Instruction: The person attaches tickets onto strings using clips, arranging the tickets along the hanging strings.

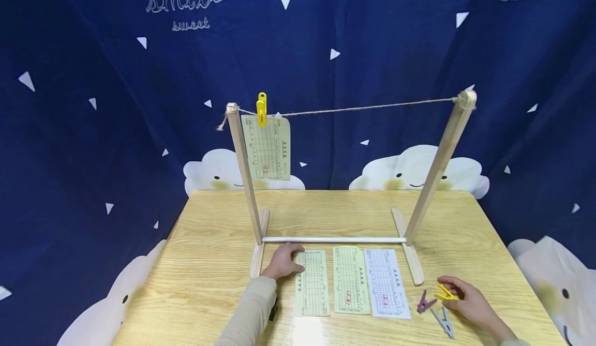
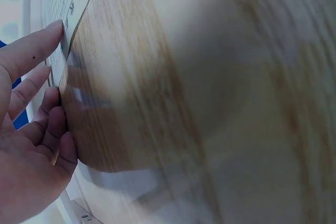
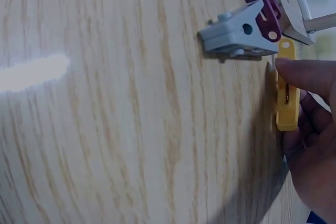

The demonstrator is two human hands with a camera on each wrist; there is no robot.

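Observation:
My left hand point(image 1: 284, 261) is at the left edge of the leftmost green printed slip point(image 1: 313, 289), which lies flat. In the left wrist view one fingertip point(image 2: 54, 29) touches the slip's edge, and the other fingers are bent loosely close to the tabletop. At the right, my right hand point(image 1: 470, 299) holds a yellow clothespin point(image 3: 287, 95), with the thumb on its side. Next to it on the table lie a purple clothespin point(image 1: 425, 302) and a grey-blue clothespin point(image 3: 236, 34). Another green slip point(image 1: 351, 286) and a white slip point(image 1: 386, 284) lie side by side.
A wooden frame point(image 1: 437, 170) with a string point(image 1: 354, 109) between its two posts stands behind the slips. Near the left post, a yellow clothespin point(image 1: 262, 109) holds a green slip point(image 1: 267, 152) on the string. A dark blue patterned curtain point(image 1: 298, 35) surrounds the table point(image 1: 209, 263).

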